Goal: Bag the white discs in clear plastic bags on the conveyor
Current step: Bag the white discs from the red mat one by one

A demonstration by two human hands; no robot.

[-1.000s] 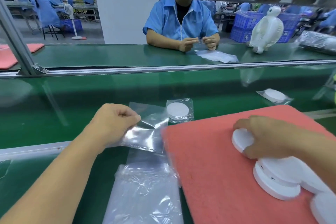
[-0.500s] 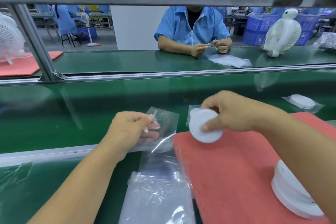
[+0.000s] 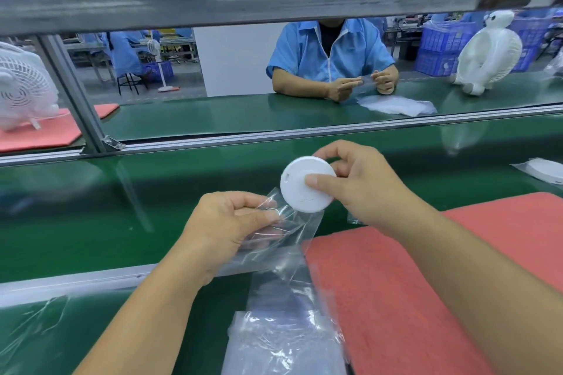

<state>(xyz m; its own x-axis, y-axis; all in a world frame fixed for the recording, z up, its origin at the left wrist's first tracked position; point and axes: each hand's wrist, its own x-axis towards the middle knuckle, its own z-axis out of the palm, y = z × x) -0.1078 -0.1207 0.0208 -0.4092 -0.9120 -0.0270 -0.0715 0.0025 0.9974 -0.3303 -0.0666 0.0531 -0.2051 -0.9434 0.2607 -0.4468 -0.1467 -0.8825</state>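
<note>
My right hand (image 3: 362, 186) pinches a white disc (image 3: 301, 189) between thumb and fingers, held upright above the green conveyor (image 3: 91, 216). The disc's lower left edge sits at the mouth of a clear plastic bag (image 3: 286, 231). My left hand (image 3: 225, 225) pinches that bag's upper edge between thumb and fingers, and the bag hangs down from it toward the belt. A bagged white disc (image 3: 545, 170) lies on the conveyor at the far right.
A red foam pad (image 3: 411, 283) lies under my right forearm. A pile of clear bags (image 3: 283, 344) lies at the near edge. A person in blue (image 3: 329, 55) sits across the belt handling a bag. White fans stand at back left (image 3: 24, 91) and back right (image 3: 487, 55).
My right hand lifted the white disc up and over to the bag's mouth. My left hand raised the bag off the belt and holds it open-side up.
</note>
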